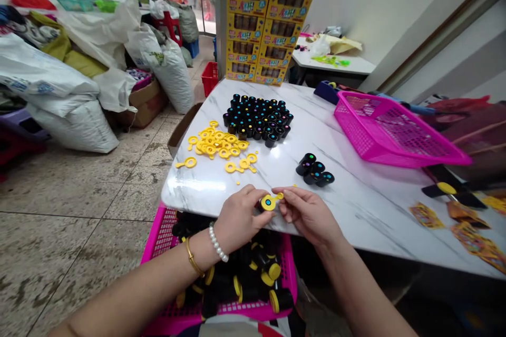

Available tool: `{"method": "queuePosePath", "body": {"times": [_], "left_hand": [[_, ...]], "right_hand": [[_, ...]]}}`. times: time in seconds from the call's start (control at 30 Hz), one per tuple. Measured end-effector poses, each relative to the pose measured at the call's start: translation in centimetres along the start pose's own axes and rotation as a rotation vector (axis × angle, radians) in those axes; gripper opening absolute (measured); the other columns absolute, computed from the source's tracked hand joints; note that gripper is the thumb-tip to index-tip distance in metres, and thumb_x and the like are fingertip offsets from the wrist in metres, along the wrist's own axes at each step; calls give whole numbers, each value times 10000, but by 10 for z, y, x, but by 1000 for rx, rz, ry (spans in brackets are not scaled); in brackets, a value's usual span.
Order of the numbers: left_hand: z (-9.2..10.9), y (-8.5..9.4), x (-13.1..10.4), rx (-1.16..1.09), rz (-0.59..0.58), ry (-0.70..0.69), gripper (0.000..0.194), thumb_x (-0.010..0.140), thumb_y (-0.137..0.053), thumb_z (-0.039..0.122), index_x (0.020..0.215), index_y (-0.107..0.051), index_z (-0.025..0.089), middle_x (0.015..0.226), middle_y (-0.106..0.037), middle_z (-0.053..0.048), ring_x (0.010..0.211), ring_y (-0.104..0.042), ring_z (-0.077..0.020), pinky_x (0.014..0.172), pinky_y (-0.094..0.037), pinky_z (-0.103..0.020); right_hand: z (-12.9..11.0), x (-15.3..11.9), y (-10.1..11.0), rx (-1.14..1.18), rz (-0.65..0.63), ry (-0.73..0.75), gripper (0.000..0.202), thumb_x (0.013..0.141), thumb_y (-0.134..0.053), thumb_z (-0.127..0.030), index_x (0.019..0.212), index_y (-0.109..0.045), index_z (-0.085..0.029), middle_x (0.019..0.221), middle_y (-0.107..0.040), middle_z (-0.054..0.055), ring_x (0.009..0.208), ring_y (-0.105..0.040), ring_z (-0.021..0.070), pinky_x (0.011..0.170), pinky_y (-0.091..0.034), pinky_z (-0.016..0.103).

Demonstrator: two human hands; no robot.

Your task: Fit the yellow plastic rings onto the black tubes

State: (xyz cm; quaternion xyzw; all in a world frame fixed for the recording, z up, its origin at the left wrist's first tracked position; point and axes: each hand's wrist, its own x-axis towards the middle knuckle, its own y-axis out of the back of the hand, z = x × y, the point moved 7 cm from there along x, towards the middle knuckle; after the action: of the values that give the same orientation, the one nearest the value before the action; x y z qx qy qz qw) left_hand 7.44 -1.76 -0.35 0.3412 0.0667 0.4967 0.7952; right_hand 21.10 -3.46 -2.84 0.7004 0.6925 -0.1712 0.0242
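My left hand (249,210) grips a small black cylinder topped by a yellow ring cap (268,203) with a blue-green centre. The fingers of my right hand (302,209) pinch the narrow yellow tab (280,196) that sticks out from this cap. Both hands are just above the near table edge. Ahead and to the left lies a heap of yellow ring caps with tabs (217,142). Beyond them stand many black cylinders (256,116) with coloured dots on top. A smaller cluster of black cylinders (315,169) is to the right of my hands.
Below my hands, a pink basket (291,268) holds black cylinders with yellow caps. Another pink basket (367,142) rests on the marble-patterned table (375,205) at right. Stacked yellow boxes (261,26) stand at the back. Wrappers (427,215) lie far right; white sacks (172,71) fill the left floor.
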Motion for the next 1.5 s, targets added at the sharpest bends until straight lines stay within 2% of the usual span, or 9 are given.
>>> {"method": "queuePosePath", "body": {"times": [0.33, 0.6, 0.7, 0.8, 0.93, 1.07, 1.23, 1.37, 1.5], "left_hand": [[-4, -7, 5, 85, -85, -9, 127, 764, -605, 202, 888, -628, 184, 810, -549, -14, 775, -538, -150, 701, -414, -248], [-10, -4, -1, -121, -318, 84, 284, 730, -679, 413, 650, -605, 151, 556, -496, 47, 539, -449, -87, 503, -308, -204], [-7, 0, -24, -156, -374, 124, 333, 741, -657, 463, 641, -632, 146, 508, -487, 46, 493, -435, -80, 456, -293, -196], [-12, 36, -36, -26, -184, 76, 239, 805, -615, 396, 782, -694, 172, 641, -600, 9, 586, -524, -104, 560, -390, -208], [-56, 126, -35, 372, 318, 180, 270, 870, -544, 348, 1060, -640, 181, 976, -637, -73, 835, -591, -178, 788, -459, -308], [-108, 158, -21, 628, 320, 283, 254, 847, -566, 353, 1004, -641, 170, 1047, -590, -90, 867, -600, -210, 812, -471, -340], [-100, 128, -16, 708, 190, 178, 217, 917, -428, 302, 862, -599, 180, 940, -593, -61, 782, -602, -201, 713, -461, -325], [-41, 72, -15, 483, 1, 31, 178, 920, -402, 237, 886, -572, 198, 913, -596, -41, 738, -590, -166, 684, -448, -290], [14, 18, 3, 228, -192, -19, 130, 855, -471, 183, 751, -548, 182, 767, -603, -23, 688, -564, -150, 640, -435, -257]], "right_hand": [[-10, 20, -20, -412, -237, -46, 255, 774, -661, -341, 896, -490, -198, 505, -391, -119, 425, -309, 52, 400, -232, 160], [-17, -35, -25, -964, -172, 623, 543, 769, -587, -149, 1285, -446, -241, 1285, -477, 131, 1035, -582, 239, 815, -522, 349], [-9, -51, -40, -1086, -140, 905, 546, 752, -579, -121, 1275, -456, -221, 1158, -575, 127, 1039, -606, 252, 836, -541, 339], [7, -58, -58, -1091, -172, 1004, 493, 760, -577, -129, 1238, -472, -192, 970, -659, 111, 844, -677, 219, 680, -578, 261], [31, -69, -91, -1211, -267, 1175, 432, 775, -544, -152, 1205, -533, -112, 998, -701, 148, 803, -707, 222, 621, -582, 231], [37, -73, -112, -1328, -154, 1300, 402, 811, -513, -206, 1161, -578, -19, 1003, -705, 196, 762, -707, 242, 600, -591, 276], [6, -78, -103, -1221, 33, 1388, 346, 818, -574, -294, 1078, -630, -72, 869, -718, 137, 633, -661, 193, 497, -560, 257], [-24, -82, -77, -1244, 261, 1328, 422, 754, -626, -105, 1171, -592, -56, 985, -676, 181, 758, -640, 211, 581, -553, 279], [-27, -74, -60, -1406, 259, 1187, 496, 819, -541, -77, 1308, -482, -14, 847, -663, 155, 682, -584, 222, 503, -491, 314]]}}
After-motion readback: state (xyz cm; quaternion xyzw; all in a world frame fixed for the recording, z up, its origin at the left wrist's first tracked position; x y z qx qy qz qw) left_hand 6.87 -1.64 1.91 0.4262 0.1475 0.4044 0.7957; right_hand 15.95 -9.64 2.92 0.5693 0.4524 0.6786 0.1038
